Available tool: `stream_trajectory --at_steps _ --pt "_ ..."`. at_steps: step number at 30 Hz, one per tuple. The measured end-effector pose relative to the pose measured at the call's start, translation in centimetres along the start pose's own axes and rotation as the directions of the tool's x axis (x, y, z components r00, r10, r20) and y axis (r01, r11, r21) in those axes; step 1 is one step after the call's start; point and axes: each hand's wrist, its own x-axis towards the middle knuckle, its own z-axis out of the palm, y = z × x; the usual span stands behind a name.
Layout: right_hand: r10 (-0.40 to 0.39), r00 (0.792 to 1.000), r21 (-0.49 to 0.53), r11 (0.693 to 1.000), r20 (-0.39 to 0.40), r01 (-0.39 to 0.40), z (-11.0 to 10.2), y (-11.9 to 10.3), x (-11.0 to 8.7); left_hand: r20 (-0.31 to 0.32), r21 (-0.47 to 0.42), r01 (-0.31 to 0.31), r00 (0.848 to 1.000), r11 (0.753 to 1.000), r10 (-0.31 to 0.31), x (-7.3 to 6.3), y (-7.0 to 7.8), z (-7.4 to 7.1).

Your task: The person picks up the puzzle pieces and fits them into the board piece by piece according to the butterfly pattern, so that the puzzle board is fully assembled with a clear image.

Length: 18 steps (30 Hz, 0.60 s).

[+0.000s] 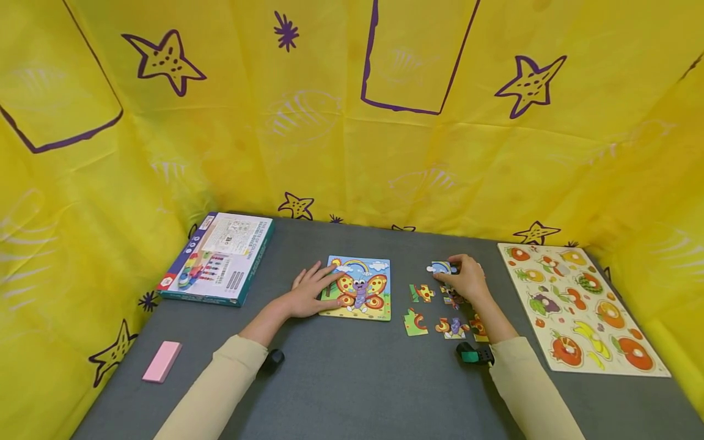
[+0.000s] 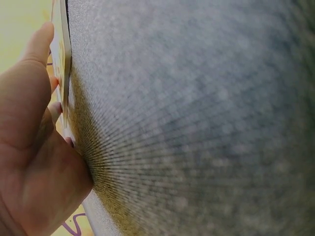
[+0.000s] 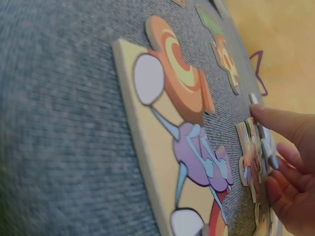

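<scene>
A square butterfly picture board (image 1: 381,299) lies flat in the middle of the table. My left hand (image 1: 309,293) rests on its left side, fingers spread and fairly straight. To the right, my right hand (image 1: 467,281) pinches a jigsaw piece with a rainbow (image 1: 442,267) between thumb and fingers. Around and below that hand lie loose pieces: a yellow-and-green wing piece (image 1: 422,293), a green corner piece (image 1: 415,322), a purple body piece (image 1: 454,329) and an orange piece (image 1: 479,330). The right hand partly covers a middle piece (image 1: 450,296).
A boxed toy set (image 1: 225,260) lies at the back left, with a pink block (image 1: 162,362) nearer the front. On the right is a wooden fruit peg board (image 1: 583,308). Yellow patterned cloth (image 1: 352,153) hangs behind the grey table (image 1: 352,385) and at both sides.
</scene>
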Motion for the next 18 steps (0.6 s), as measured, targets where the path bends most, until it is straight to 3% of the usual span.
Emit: stream_trajectory --at_steps 11,18 --pt "0.074 0.997 0.153 0.986 -0.026 -0.069 0.5 -0.5 -0.4 0.003 -0.005 0.0 1.0 1.0 0.0 0.0 0.0 0.0" --pt "0.075 0.996 0.248 0.967 -0.051 -0.06 1.3 -2.1 -0.4 -0.008 -0.008 -0.003 1.0 1.0 0.003 0.0 -0.1 0.1"
